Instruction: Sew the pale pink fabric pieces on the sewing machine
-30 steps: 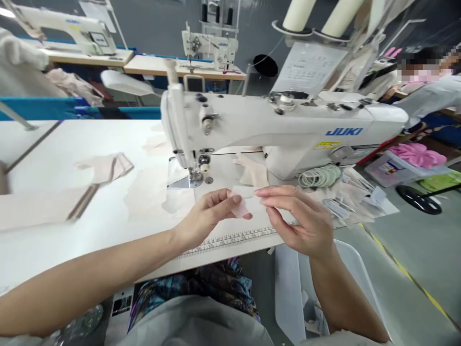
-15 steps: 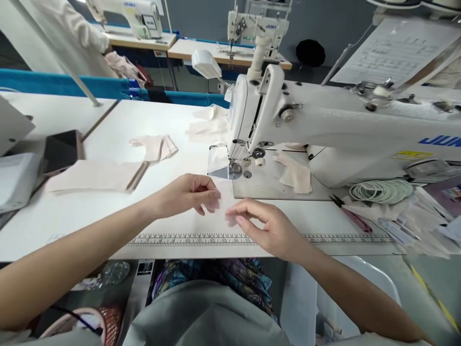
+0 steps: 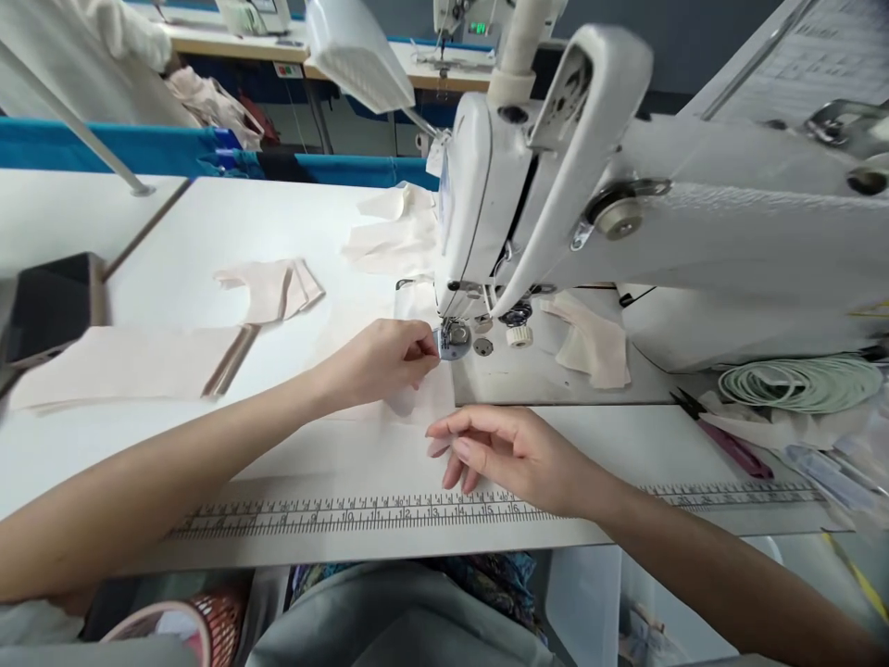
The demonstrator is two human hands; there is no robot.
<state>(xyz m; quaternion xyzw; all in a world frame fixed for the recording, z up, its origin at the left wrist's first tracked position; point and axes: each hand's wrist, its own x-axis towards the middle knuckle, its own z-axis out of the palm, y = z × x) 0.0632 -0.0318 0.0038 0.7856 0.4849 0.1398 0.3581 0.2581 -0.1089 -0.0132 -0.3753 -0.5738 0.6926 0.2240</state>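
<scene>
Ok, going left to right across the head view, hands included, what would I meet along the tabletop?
Long fabric stack → folded fabric → left hand → right hand → curved fabric piece → scissors → coiled green cord.

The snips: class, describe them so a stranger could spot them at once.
From the white sewing machine, go to the pale green coil at right. The snips lie between that coil and the printed ruler. Dark pointed blades and a maroon handle set them apart from the pale scraps.
</scene>
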